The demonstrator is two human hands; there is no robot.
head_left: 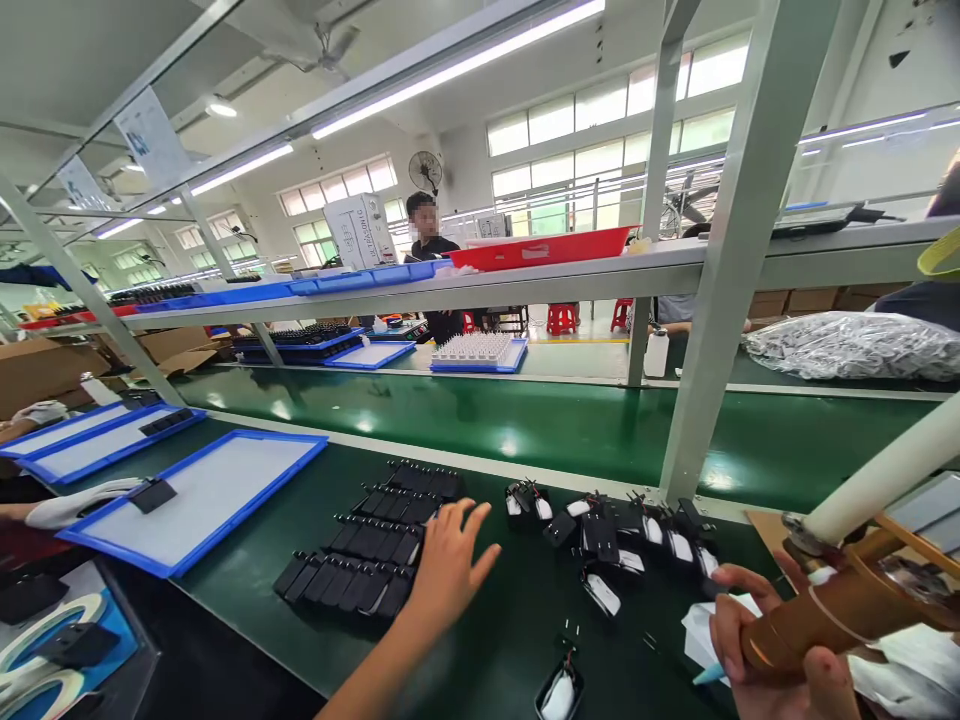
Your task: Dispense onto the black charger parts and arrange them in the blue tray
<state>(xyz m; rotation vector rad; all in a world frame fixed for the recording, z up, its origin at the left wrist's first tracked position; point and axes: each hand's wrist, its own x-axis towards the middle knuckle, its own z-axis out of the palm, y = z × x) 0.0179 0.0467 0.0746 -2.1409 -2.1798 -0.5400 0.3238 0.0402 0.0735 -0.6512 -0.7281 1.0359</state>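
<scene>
right hand [780, 650] cut off by the bottom edge.

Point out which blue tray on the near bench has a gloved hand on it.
The nearest blue tray, the big one left of the black parts. A co-worker's gloved hand rests on its left edge; the farther tray has none.

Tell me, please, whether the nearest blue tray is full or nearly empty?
Nearly empty: the blue tray shows a bare white floor with one black part at its left end.
</scene>
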